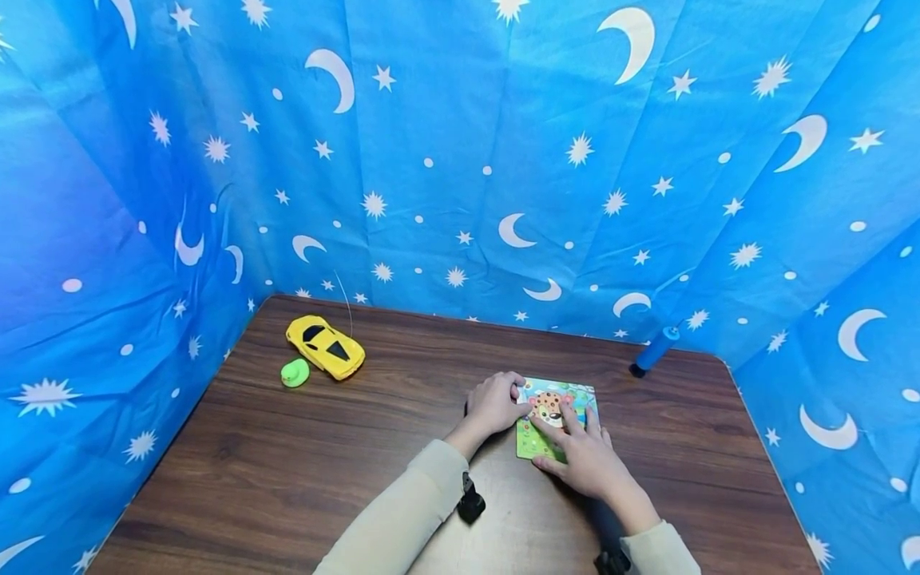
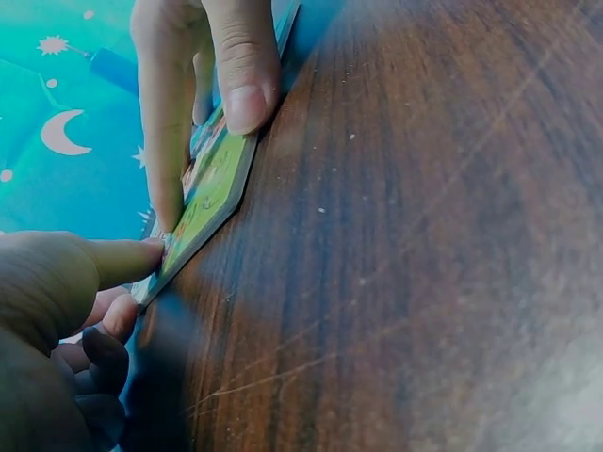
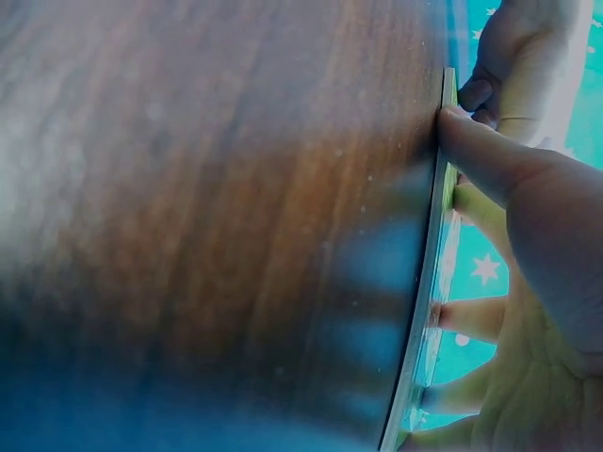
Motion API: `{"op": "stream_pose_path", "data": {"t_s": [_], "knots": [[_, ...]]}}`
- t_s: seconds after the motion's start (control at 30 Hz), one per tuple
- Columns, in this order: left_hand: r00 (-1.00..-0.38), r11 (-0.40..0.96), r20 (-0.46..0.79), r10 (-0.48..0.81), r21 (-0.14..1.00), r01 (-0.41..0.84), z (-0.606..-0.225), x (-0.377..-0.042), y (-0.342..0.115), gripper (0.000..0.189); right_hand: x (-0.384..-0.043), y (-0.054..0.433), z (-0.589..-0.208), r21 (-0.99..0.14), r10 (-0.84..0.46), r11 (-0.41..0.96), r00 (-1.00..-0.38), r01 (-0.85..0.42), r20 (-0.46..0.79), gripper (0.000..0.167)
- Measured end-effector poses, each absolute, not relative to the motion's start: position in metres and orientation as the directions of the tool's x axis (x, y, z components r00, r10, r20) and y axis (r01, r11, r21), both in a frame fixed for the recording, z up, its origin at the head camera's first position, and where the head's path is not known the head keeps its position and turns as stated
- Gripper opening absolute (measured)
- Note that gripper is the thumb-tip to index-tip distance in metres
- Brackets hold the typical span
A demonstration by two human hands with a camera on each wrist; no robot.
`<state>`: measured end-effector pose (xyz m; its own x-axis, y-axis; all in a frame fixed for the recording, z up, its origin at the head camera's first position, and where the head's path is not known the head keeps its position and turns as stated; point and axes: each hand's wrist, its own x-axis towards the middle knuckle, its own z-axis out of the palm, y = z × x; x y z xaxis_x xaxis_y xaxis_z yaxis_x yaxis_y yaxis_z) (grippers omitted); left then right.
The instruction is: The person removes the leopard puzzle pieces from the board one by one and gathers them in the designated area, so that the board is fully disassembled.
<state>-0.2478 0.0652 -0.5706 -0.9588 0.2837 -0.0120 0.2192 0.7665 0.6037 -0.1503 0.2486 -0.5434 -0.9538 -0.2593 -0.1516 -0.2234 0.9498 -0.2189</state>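
A flat, square picture board (image 1: 532, 443) with a cartoon spotted animal on a green and blue scene lies on the brown table. My left hand (image 1: 493, 403) is at its left edge. In the left wrist view the left thumb (image 2: 127, 259) touches the board's top, with the other fingers curled by the edge. Spread over the picture is my right hand (image 1: 591, 461), its fingertips resting on the board and hiding part of it. The right thumb (image 3: 480, 146) lies against the near edge in the right wrist view.
A yellow toy car (image 1: 327, 346) with a thin antenna stands at the back left, beside a small green rubber duck (image 1: 295, 373). At the back right is a blue cylinder (image 1: 656, 351) with a black end. Blue curtains (image 1: 446, 144) with moons and stars surround the table (image 1: 287, 463).
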Motion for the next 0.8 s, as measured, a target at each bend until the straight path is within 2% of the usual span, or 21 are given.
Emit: {"op": "stream_pose_path", "data": {"t_s": [0.27,0.57,0.8], "knots": [[-0.962,0.732,0.005,0.274,0.648,0.212,-0.5697,-0.2453,0.0655,0.039,-0.1504,0.2493,-0.5437,-0.215,-0.266,0.948,-0.955,-0.235,-0.129,0.065],[-0.955,0.679,0.079,0.286,0.687,0.260,-0.5732,-0.2474,0.0654,0.039,-0.1511,0.2495,-0.5444,-0.215,-0.258,0.950,-0.955,-0.225,-0.143,0.065],[-0.955,0.633,0.096,0.280,0.730,0.259,-0.5738,-0.2480,0.0647,0.026,-0.1510,0.2496,-0.5447,-0.219,-0.254,0.951,-0.955,-0.218,-0.154,0.066]]}}
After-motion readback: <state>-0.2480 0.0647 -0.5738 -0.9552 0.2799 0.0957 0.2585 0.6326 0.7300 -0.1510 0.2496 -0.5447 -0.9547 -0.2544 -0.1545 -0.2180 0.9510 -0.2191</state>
